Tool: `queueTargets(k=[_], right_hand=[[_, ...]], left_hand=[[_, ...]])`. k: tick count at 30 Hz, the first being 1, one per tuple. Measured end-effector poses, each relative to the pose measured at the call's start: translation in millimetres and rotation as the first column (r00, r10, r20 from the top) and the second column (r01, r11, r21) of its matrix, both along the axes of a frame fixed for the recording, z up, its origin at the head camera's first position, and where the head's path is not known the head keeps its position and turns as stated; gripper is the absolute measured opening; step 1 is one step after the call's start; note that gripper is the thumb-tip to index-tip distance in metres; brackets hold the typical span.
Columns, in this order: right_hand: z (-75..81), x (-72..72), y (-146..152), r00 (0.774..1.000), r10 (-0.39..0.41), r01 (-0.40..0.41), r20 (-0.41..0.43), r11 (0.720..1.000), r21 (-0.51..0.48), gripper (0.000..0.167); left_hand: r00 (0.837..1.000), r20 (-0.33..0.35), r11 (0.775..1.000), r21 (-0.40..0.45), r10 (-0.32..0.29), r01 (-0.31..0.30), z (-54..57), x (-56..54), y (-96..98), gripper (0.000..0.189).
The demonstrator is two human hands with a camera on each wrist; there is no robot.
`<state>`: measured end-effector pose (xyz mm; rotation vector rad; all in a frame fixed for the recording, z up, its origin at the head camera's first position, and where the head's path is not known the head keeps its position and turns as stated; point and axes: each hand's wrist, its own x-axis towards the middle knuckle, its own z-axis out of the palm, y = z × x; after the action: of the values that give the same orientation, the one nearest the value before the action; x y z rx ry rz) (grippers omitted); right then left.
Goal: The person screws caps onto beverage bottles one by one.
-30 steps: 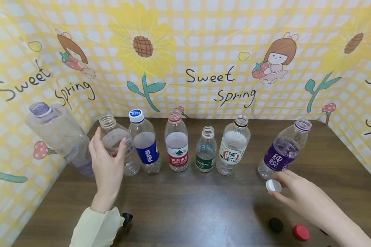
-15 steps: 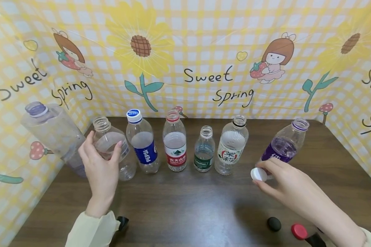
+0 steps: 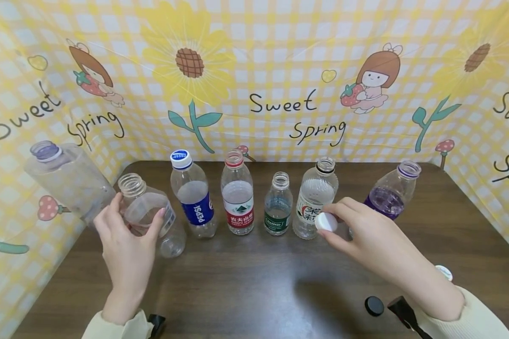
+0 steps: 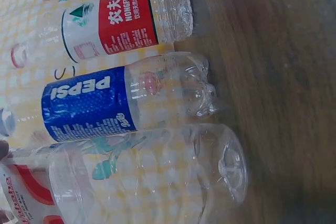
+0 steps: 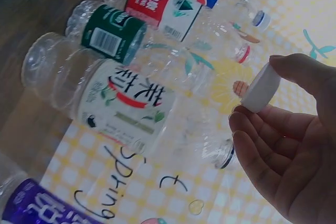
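In the head view, my left hand (image 3: 127,249) grips an uncapped clear bottle (image 3: 171,240) by its upper half, the bottle leaning to the left. A red-and-white label (image 4: 31,198) shows on this bottle in the left wrist view. My right hand (image 3: 375,245) pinches a white bottle cap (image 3: 325,222) between thumb and fingers, in front of a bottle with a white floral label (image 3: 316,186). In the right wrist view the cap (image 5: 262,88) is held apart from every bottle neck. Beside the gripped bottle stands a capped Pepsi bottle (image 3: 197,209).
A large purple-tinted bottle (image 3: 72,172) leans at far left. Uncapped bottles with a red label (image 3: 239,216), a green label (image 3: 276,221) and a purple label (image 3: 383,202) stand along the back. A black cap (image 3: 374,306) and another white cap (image 3: 444,272) lie at right.
My right hand has carried the white cap leftward, away from the purple-label bottle. My left hand has drawn the clear bottle nearer and left. The red cap is now hidden behind my right arm.
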<state>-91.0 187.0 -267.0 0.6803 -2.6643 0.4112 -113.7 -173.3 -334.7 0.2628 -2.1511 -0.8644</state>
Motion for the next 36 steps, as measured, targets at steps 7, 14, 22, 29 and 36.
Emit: queueTargets(k=[7,14,22,29,36], right_hand=[[6.7,-0.5,-9,1.000,0.007,-0.007,0.006,1.000,-0.007,0.023],[8.5,-0.3,-13,1.000,0.017,-0.017,-0.012,1.000,-0.006,0.023],[14.2,-0.6,-19,1.000,0.025,-0.025,-0.012,1.000,0.003,0.024],[24.7,-0.5,-29,0.999,0.019,-0.020,0.028,0.999,0.033,0.029],[28.8,-1.3,-37,0.997,0.069,-0.069,-0.042,0.998,0.011,0.030]], left_hand=[[1.000,-0.026,0.995,-0.095,-0.010,0.007,3.2,13.0,9.8,0.076],[0.995,-0.072,0.982,-0.181,-0.073,0.059,3.3,21.5,22.8,0.075],[0.967,-0.114,0.951,-0.241,-0.228,0.196,-2.3,27.7,46.7,0.078],[0.940,-0.130,0.919,-0.288,-0.315,0.268,-1.6,30.1,69.5,0.077],[0.912,-0.077,0.887,-0.276,-0.403,0.369,-2.9,32.0,91.3,0.073]])
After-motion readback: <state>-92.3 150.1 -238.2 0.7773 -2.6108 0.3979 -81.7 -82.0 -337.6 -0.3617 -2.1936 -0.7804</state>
